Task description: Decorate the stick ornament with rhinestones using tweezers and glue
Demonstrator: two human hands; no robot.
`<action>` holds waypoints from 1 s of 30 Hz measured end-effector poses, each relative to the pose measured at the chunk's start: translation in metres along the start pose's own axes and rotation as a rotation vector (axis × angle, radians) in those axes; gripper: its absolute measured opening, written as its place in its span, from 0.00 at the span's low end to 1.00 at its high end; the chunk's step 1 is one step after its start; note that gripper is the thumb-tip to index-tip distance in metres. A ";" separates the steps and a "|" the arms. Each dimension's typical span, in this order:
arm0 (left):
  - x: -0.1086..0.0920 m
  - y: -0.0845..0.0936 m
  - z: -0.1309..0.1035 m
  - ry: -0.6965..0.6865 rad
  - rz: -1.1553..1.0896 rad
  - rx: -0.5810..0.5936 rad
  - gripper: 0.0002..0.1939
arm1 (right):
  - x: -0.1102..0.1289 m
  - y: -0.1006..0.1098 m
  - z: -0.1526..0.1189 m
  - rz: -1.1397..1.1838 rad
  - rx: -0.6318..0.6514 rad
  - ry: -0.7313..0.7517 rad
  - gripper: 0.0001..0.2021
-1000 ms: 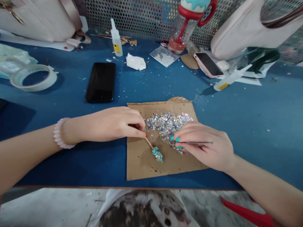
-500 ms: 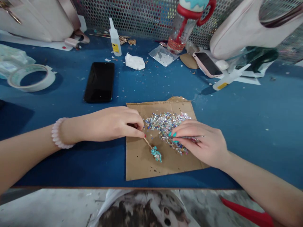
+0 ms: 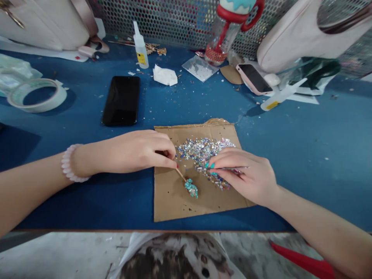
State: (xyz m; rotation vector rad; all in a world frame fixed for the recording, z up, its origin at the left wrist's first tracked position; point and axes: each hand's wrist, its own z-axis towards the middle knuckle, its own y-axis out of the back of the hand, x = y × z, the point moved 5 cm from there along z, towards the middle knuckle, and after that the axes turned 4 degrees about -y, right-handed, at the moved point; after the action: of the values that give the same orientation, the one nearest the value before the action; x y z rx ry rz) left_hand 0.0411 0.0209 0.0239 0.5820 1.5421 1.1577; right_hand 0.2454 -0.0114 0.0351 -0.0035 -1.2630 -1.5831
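Note:
My left hand (image 3: 154,152) pinches a thin wooden stick (image 3: 181,174) between thumb and fingers. At the stick's lower end is a small turquoise piece (image 3: 191,188) covered in shiny stones, held over the cardboard (image 3: 170,203). In my right hand (image 3: 247,174) is a slim metal tool that looks like tweezers (image 3: 226,168), gripped by the fingertips. Its tip points left, at the loose rhinestones (image 3: 200,149) heaped on the cardboard. Whether a stone sits at that tip is too small to tell. My right fingers hide part of the heap.
Behind the cardboard lie a black phone (image 3: 121,100), crumpled white paper (image 3: 165,75) and a small plastic bag (image 3: 200,69). One glue bottle (image 3: 141,48) stands upright; another (image 3: 280,97) leans at right. A tape roll (image 3: 37,96) lies left. A clear cup (image 3: 219,38) stands by the perforated metal panel.
Both hands hold nearly the same pose, with the stick and the metal tool still in them. The whole view has shifted very slightly.

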 end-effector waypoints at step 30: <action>-0.005 -0.008 -0.006 -0.076 0.243 0.032 0.19 | 0.002 0.009 0.002 0.052 -0.039 -0.008 0.04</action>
State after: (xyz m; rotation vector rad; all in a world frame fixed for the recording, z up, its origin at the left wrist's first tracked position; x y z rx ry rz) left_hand 0.0387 0.0107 0.0185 0.8436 1.4559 1.2791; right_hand 0.2494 -0.0107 0.0436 -0.0665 -1.2288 -1.5639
